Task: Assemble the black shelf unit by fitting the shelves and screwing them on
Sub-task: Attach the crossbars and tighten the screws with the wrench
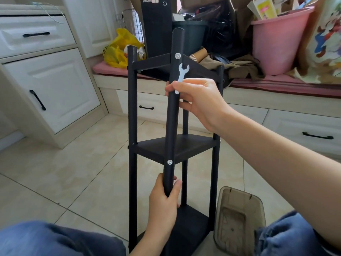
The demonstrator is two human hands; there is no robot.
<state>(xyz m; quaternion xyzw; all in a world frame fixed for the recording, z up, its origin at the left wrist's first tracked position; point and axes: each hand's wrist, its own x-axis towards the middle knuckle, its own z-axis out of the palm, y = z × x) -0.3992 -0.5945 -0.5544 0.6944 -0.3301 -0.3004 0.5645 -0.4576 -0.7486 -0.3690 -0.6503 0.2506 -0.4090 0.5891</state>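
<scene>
The black shelf unit [132,111] stands upright on the tiled floor between my knees, with a top, middle [191,145] and bottom shelf fitted between round posts. The near post [172,126] carries two silver screws, one [177,55] at the top shelf and one [169,162] at the middle shelf. My left hand [164,204] grips the lower part of this post. My right hand [199,100] pinches a small flat white wrench [181,75] against the post, with the wrench's open jaw pointing up just below the top screw.
An empty translucent plastic tray [238,218] lies on the floor right of the unit. White cabinets [55,85] stand at left. A bench with a pink cushion [287,85] behind holds a pink bucket [276,41], a yellow bag [118,50], a black computer case [156,28] and clutter.
</scene>
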